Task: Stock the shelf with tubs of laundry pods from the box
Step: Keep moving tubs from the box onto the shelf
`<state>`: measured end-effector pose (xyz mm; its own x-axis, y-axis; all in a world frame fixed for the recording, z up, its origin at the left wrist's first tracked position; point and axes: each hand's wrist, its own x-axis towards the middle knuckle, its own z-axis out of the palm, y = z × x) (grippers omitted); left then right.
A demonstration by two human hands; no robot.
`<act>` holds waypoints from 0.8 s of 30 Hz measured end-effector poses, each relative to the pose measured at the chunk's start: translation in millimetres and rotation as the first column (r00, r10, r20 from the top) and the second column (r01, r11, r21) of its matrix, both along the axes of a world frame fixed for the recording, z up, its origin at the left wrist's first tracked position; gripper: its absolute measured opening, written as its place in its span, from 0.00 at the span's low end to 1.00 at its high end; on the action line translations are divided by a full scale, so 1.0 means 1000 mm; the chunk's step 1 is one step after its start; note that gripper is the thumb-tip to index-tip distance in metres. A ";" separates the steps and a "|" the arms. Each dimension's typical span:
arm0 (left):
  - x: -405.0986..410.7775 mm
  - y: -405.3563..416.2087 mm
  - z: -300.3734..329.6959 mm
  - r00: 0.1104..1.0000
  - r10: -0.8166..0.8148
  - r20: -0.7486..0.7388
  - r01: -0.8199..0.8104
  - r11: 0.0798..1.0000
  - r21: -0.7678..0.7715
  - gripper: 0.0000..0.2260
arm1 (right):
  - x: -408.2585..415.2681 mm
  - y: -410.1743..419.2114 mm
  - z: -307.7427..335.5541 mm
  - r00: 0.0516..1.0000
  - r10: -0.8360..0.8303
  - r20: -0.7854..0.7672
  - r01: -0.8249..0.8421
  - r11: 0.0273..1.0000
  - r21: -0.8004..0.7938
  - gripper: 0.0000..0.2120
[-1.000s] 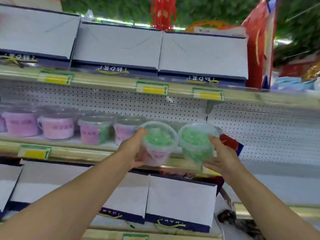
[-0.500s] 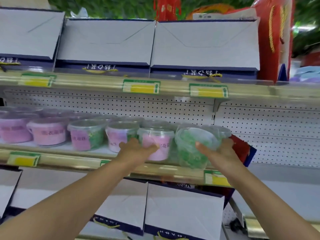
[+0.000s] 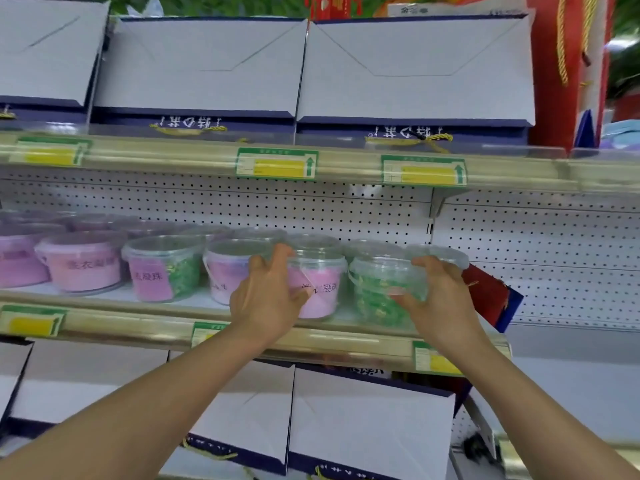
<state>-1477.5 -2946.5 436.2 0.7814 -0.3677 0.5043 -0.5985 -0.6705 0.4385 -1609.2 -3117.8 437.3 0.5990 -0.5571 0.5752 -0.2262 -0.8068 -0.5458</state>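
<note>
Pegboard backs the middle shelf where we set two tubs: our left hand grips the pink-labelled tub, our right hand grips the green tub just beside it.

We see the middle shelf, a white deck with a brass-coloured front rail and a perforated back panel. A row of clear lidded tubs stands directly on it, running from 9 o'clock toward the centre: a pink tub, a pink-labelled tub with green pods, another pink tub, then a pink-labelled tub and a green-pod tub at its 3 o'clock, each resting on the deck under a hand. More tubs stand behind them, blurred. A red-and-blue carton leans at the row's 3 o'clock end. Green-and-yellow price tags sit on the rail.
</note>
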 end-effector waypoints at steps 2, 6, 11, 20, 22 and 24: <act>0.002 0.000 -0.002 1.000 -0.013 0.016 0.014 1.000 -0.007 0.23 | -0.003 0.004 -0.009 0.994 0.072 -0.081 -0.073 0.997 -0.017 0.37; 0.004 0.000 -0.007 0.999 -0.015 0.053 0.016 1.000 -0.017 0.24 | -0.010 0.017 -0.013 0.968 0.219 -0.120 -0.199 0.967 0.160 0.38; 0.005 -0.005 -0.007 0.999 -0.019 0.047 0.021 0.999 -0.026 0.24 | 0.006 0.010 -0.006 0.998 0.057 0.039 -0.058 0.998 0.019 0.17; 0.013 -0.013 -0.016 0.994 0.017 0.109 -0.025 0.997 0.068 0.26 | 0.030 -0.003 -0.013 0.990 -0.091 -0.111 0.081 0.993 -0.089 0.19; 0.011 -0.009 -0.017 0.992 0.031 0.122 -0.044 0.994 0.103 0.30 | 0.027 -0.005 -0.019 0.956 -0.187 -0.226 0.143 0.970 -0.199 0.26; 0.007 -0.003 -0.018 0.992 0.043 0.118 -0.058 0.991 0.122 0.34 | 0.019 0.000 -0.023 0.930 -0.263 -0.256 0.180 0.934 -0.308 0.34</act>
<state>-1470.9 -2949.4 418.2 0.7402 -0.3948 0.5443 -0.6038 -0.7464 0.2798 -1590.6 -3118.0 414.7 0.6411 -0.5402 0.5451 -0.5303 -0.8253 -0.1942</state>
